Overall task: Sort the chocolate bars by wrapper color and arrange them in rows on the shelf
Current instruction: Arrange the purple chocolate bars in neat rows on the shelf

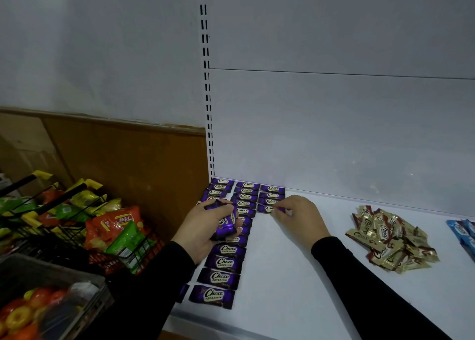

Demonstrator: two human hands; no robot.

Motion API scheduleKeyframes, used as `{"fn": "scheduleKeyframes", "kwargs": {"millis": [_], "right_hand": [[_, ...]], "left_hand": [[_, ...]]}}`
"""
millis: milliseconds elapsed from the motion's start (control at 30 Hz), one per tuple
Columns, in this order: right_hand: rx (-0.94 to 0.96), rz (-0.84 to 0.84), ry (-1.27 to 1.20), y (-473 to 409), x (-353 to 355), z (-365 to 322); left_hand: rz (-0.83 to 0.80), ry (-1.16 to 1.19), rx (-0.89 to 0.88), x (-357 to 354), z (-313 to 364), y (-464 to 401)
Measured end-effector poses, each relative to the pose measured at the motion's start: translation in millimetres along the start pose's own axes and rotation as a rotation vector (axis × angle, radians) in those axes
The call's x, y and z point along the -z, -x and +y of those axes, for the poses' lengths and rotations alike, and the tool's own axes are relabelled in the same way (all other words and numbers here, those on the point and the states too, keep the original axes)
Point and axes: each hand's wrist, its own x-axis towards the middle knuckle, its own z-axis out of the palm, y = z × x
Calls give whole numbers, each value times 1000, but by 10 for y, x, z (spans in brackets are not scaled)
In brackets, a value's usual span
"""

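Head view: shiny purple foil-wrapped chocolate bars (223,262) lie flat on the white metal shelf (290,275), in rows running from the back panel toward the front edge, each bar's long axis across the shelf, left to right. Third row, the one furthest right of the purple block, is short, only a few bars deep near the back. Right hand (298,215) is at the front end of that short row, fingertips pinching the right end of the newest purple bar (268,208), which lies flat on the shelf in line with the bars behind it. Left hand (205,230) hovers over the middle purple row, fingers curled round a small bunch of purple bars (226,222), palm up. Judgement: next bar goes just in front of the pinched one, so right hand is nearer the slot and left hand is the supply. Right of the purple block, well apart, a loose heap of gold-and-brown wrapped bars (388,242), unsorted; further right, blue wrapped bars (462,237) at frame edge. Left of the shelf, a black wire basket (64,226) of snack bags.
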Motion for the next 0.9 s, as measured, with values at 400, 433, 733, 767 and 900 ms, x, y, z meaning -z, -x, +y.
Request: {"fn": "scheduleKeyframes", "kwargs": {"millis": [400, 433, 733, 767, 900], "right_hand": [[-69, -227, -688, 359, 305, -505], [-81, -242, -701, 396, 322, -522], [-305, -242, -1045, 540, 438, -421], [-305, -247, -1087, 559, 451, -411], [-249, -257, -1053, 613, 492, -323]], "left_hand": [[-184, -164, 40, -182, -109, 167], [-197, -200, 28, -198, -119, 183], [-134, -243, 17, -226, -148, 268], [-126, -230, 21, -219, -149, 272], [-107, -215, 4, -207, -123, 314]]}}
